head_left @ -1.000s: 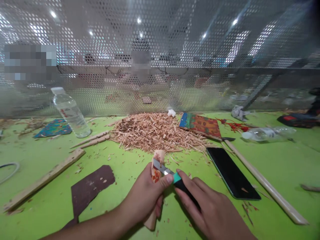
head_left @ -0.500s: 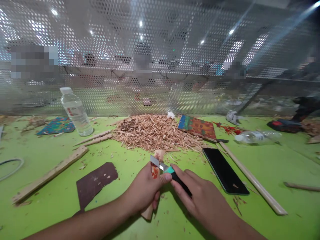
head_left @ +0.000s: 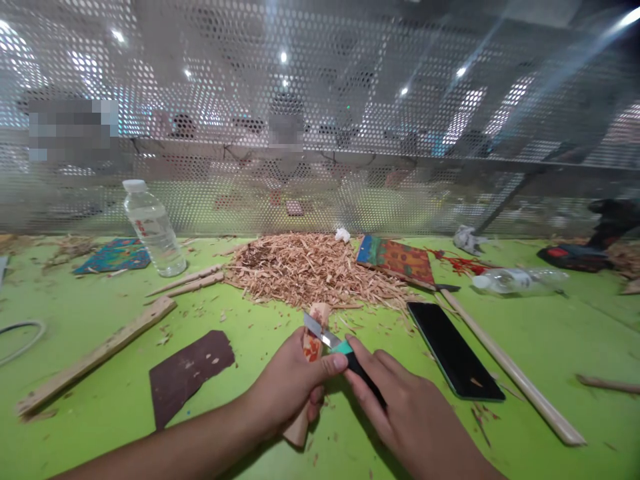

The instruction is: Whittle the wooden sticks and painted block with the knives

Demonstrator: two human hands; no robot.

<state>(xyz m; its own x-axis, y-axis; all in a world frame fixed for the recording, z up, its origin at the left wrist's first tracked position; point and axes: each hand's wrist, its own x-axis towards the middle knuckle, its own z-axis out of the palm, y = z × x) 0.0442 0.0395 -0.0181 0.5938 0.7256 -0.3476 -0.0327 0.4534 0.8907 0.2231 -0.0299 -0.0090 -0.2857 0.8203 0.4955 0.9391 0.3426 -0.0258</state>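
My left hand (head_left: 293, 380) is closed around a pale piece of wood (head_left: 299, 430) that has reddish-brown patches near its far end. In my right hand (head_left: 395, 393) is a utility knife (head_left: 343, 347) with a black and turquoise handle. Its blade lies across the upper part of the wood, slanting up to the left. My left thumb presses against the knife near the turquoise part. Part of the wood is hidden under my left fingers. Beyond both hands is a heap of wood shavings (head_left: 300, 267).
Left stand a water bottle (head_left: 156, 230), a wooden strip (head_left: 100, 357) and brown sandpaper (head_left: 193, 373). Right lie a phone (head_left: 455, 350), a long wooden-handled tool (head_left: 515, 370), a painted board (head_left: 397, 260), a plastic bottle (head_left: 520, 280) and a power drill (head_left: 580, 253). A perforated metal screen (head_left: 320, 167) rises behind.
The view has tilted slightly, so the scene sits a little lower. Both hands keep their hold, and the knife blade stays over nearly the same spot on the wood.
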